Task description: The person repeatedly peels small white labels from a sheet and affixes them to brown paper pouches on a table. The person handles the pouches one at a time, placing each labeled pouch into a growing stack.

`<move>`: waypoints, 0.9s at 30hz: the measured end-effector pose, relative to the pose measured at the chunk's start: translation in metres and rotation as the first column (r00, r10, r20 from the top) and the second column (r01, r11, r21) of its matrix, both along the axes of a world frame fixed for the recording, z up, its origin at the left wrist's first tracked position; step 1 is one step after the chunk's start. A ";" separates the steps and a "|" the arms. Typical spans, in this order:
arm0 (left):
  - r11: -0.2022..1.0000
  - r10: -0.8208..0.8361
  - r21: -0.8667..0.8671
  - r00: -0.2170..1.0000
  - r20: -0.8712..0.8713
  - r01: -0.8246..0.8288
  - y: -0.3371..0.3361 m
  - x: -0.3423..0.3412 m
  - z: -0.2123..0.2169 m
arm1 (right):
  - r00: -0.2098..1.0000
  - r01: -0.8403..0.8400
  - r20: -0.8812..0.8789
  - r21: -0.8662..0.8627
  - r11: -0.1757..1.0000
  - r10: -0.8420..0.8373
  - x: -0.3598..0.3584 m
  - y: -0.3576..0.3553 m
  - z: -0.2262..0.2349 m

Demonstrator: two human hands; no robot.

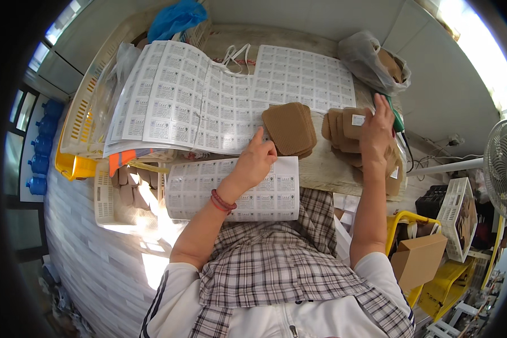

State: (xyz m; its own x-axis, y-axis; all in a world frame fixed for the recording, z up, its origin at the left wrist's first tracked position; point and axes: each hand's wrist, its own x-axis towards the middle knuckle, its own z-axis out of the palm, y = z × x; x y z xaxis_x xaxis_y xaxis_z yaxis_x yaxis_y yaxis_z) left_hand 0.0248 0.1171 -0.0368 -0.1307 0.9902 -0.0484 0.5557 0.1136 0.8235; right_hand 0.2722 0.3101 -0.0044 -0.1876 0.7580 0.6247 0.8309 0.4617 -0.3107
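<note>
My left hand (pixel 254 161) is over the lower edge of a printed label sheet (pixel 180 101), with its index finger stretched out and the other fingers curled. Its thumb is close to a stack of brown ribbed pads (pixel 290 129) with rounded corners. Nothing shows between finger and thumb. On the right, my right hand (pixel 377 130) lies with outstretched fingers over the edge of another group of brown pads (pixel 337 128), fanned out. A small white label (pixel 358 120) sits on the top pad, beside that hand. Another label sheet (pixel 234 194) hangs curled over the table's front edge, under my left forearm.
One more label sheet (pixel 304 76) lies at the back. A plastic bag (pixel 366 59) holding brown pieces stands back right, near a green-handled tool (pixel 398 121). Crates (pixel 87 107) flank the table's left; a fan (pixel 502 169) and a cardboard box (pixel 417 259) are right.
</note>
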 end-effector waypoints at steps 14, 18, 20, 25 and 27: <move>0.991 -0.108 -0.078 0.992 0.071 0.113 0.008 -0.003 -0.003 | 0.735 -0.561 -0.678 -0.580 0.591 0.032 -0.060 -0.071 -0.091; 0.942 -0.246 -0.207 0.963 0.113 0.264 -0.001 0.007 0.006 | 0.733 -0.604 -0.666 -0.540 0.586 0.141 -0.058 -0.088 -0.082; 0.993 -0.109 -0.038 0.994 -0.012 0.109 -0.014 0.012 0.010 | 0.742 -0.552 -0.668 -0.570 0.609 0.047 -0.047 -0.085 -0.081; 0.989 0.057 0.139 0.995 -0.084 -0.045 -0.043 0.024 0.027 | 0.811 -0.537 -0.422 -0.260 0.802 0.406 -0.033 -0.150 -0.020; 0.974 0.058 0.223 0.998 -0.032 -0.049 -0.046 0.036 0.034 | 0.782 -0.609 -0.320 -0.206 0.766 0.535 -0.040 -0.174 -0.004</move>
State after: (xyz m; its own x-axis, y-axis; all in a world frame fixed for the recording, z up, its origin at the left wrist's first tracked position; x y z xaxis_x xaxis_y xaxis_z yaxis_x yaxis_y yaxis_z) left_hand 0.0605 0.0711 -0.0025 -0.1813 0.9672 0.1777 0.5855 -0.0391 0.8097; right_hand 0.2321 0.1357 -0.0085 -0.5238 0.7028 0.4814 0.3265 0.6875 -0.6486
